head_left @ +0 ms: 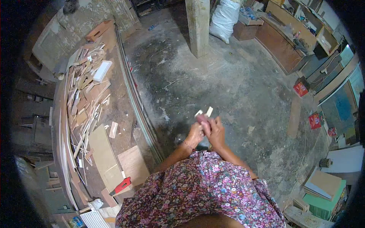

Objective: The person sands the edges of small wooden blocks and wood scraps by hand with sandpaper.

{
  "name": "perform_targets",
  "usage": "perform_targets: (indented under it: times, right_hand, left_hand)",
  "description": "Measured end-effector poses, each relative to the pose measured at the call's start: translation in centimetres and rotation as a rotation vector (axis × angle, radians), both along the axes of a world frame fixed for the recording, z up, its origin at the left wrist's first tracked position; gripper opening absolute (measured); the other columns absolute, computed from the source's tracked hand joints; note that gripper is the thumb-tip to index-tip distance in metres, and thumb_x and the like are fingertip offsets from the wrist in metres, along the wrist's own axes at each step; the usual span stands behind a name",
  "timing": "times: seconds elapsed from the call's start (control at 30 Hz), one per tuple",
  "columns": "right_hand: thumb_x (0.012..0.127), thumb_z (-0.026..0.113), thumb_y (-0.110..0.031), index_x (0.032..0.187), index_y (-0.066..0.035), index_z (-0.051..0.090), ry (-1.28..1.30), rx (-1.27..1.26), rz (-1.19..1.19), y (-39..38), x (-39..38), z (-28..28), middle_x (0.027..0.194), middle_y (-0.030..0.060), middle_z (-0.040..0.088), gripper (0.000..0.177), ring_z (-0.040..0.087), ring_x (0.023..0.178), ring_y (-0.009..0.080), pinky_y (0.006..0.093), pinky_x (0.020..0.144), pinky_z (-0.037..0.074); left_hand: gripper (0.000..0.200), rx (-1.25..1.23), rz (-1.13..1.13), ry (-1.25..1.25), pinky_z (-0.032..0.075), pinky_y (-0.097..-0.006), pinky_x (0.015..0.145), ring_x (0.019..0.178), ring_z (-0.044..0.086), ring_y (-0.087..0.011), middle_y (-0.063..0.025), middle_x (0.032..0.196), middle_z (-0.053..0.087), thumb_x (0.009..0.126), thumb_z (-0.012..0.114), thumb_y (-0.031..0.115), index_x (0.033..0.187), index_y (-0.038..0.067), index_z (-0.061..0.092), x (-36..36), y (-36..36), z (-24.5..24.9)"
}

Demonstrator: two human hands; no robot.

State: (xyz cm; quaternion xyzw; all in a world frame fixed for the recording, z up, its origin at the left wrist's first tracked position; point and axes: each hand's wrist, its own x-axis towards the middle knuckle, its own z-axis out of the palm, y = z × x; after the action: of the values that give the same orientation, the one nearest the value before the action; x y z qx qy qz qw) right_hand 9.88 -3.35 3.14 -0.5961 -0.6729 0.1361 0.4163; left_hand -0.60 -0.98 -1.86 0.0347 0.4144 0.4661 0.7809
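Both my hands are together in front of my lap, with their fingers closed and partly blurred. My left hand [195,133] is curled around a small pale wood piece, and its light end [198,113] shows past the fingers. Pressed up against it, my right hand [216,135] grips a short pale wood strip [209,111] that sticks out beyond the fingertips. A reddish-brown shape [204,123] lies between the two hands; I cannot tell whether it is a finger or a held thing. A patterned floral cloth [205,182] covers my lap.
On the left, a long workbench [123,110] carries wood offcuts [81,95], thin boards [103,152] and a red-handled saw [121,186]. A concrete pillar [197,30] stands ahead, near a white sack [225,21]. Red boxes [315,121] and a green box [319,205] sit at right.
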Motion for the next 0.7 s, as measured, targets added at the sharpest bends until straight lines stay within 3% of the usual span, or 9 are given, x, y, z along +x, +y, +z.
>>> perform_targets:
  times: [0.13, 0.27, 0.33, 0.4, 0.47, 0.5, 0.6, 0.67, 0.7]
  right_hand:
    - [0.081, 0.058, -0.03, 0.104, -0.015, 0.06, -0.039, 0.025, -0.207, 4.8, 3.0, -2.7, 0.082, 0.0165, 0.052, 0.028, 0.055, 0.067, 0.0335, 0.0424, 0.057, 0.045]
    - [0.08, 0.06, -0.029, 0.103, -0.015, 0.06, -0.04, 0.123, -0.169, 3.6, 2.3, -2.0, 0.081, 0.0159, 0.052, 0.027, 0.055, 0.069, 0.0332, 0.0419, 0.056, 0.044]
    - [0.078, 0.062, -0.03, 0.102, -0.015, 0.06, 0.045, 0.058, -0.068, 0.8, 0.5, -0.8, 0.08, 0.0147, 0.05, 0.028, 0.055, 0.067, 0.0326, 0.0408, 0.056, 0.044]
    - [0.077, 0.063, -0.029, 0.102, -0.015, 0.06, 0.088, 0.038, 0.014, -0.8, -0.4, 0.4, 0.079, 0.0139, 0.05, 0.029, 0.055, 0.067, 0.032, 0.0404, 0.055, 0.044]
    - [0.08, 0.06, -0.03, 0.103, -0.015, 0.06, 0.024, 0.005, -0.053, 0.0, 0.8, -0.2, 0.079, 0.015, 0.051, 0.028, 0.056, 0.068, 0.0327, 0.0414, 0.055, 0.044]
    - [0.08, 0.059, -0.03, 0.104, -0.015, 0.06, -0.018, 0.026, -0.122, 1.3, 1.6, -0.7, 0.08, 0.0154, 0.051, 0.028, 0.056, 0.069, 0.0331, 0.0417, 0.056, 0.044]
    - [0.083, 0.057, -0.03, 0.105, -0.014, 0.059, -0.023, 0.008, -0.242, 3.8, 3.0, -1.7, 0.083, 0.0177, 0.053, 0.028, 0.056, 0.071, 0.0349, 0.0429, 0.057, 0.044]
    - [0.082, 0.057, -0.029, 0.105, -0.014, 0.059, -0.025, 0.028, -0.21, 3.8, 3.0, -0.8, 0.084, 0.0181, 0.054, 0.028, 0.056, 0.07, 0.0353, 0.0433, 0.057, 0.044]
    - [0.081, 0.06, -0.028, 0.099, -0.008, 0.062, 0.036, 0.041, -0.174, 2.7, 2.1, 0.0, 0.076, 0.0188, 0.055, 0.027, 0.054, 0.069, 0.0336, 0.0406, 0.058, 0.043]
  left_hand:
    - [0.026, 0.054, -0.193, 0.056, 0.026, -0.0213, 0.033, 0.035, 0.032, -0.0081, 0.0012, 0.052, 0.042, 0.088, 0.05, 0.034, 0.079, 0.009, 0.05, 1.0, -0.9, 0.1]
    - [0.026, 0.085, -0.124, 0.068, 0.028, -0.0212, 0.031, 0.035, 0.034, -0.0079, 0.0014, 0.054, 0.044, 0.088, 0.049, 0.032, 0.083, 0.007, 0.052, 1.0, -0.7, 1.4]
    - [0.024, 0.091, 0.118, 0.099, 0.03, -0.0206, 0.032, 0.035, 0.036, -0.0078, 0.0016, 0.056, 0.048, 0.089, 0.049, 0.031, 0.085, 0.008, 0.053, 1.3, 1.0, -6.5]
    - [0.022, 0.094, 0.158, 0.079, 0.031, -0.0209, 0.032, 0.036, 0.038, -0.0071, 0.0019, 0.061, 0.05, 0.088, 0.051, 0.032, 0.086, 0.01, 0.055, 1.1, 1.5, -7.0]
    - [0.02, 0.072, 0.004, -0.002, 0.029, -0.0221, 0.033, 0.039, 0.038, -0.0058, 0.0025, 0.066, 0.051, 0.086, 0.055, 0.033, 0.086, 0.013, 0.056, 0.8, -0.4, 0.1]
    - [0.021, 0.151, -0.165, 0.03, 0.033, -0.0192, 0.035, 0.037, 0.038, -0.0059, 0.0035, 0.059, 0.05, 0.088, 0.05, 0.033, 0.088, 0.013, 0.054, 0.3, -0.7, 0.8]
    - [0.023, 0.15, -0.246, 0.112, 0.03, -0.0193, 0.034, 0.037, 0.035, -0.0048, 0.0045, 0.058, 0.048, 0.088, 0.05, 0.036, 0.09, 0.013, 0.055, 1.3, -1.3, 1.7]
    - [0.024, 0.154, -0.199, 0.103, 0.028, -0.0197, 0.034, 0.038, 0.036, -0.0054, 0.0044, 0.058, 0.047, 0.086, 0.053, 0.036, 0.087, 0.013, 0.055, 1.3, -0.7, 2.2]
    - [0.024, 0.181, -0.163, 0.08, 0.029, -0.0196, 0.034, 0.04, 0.039, -0.0064, 0.0038, 0.059, 0.048, 0.085, 0.056, 0.036, 0.085, 0.012, 0.056, 1.1, -0.5, 2.0]
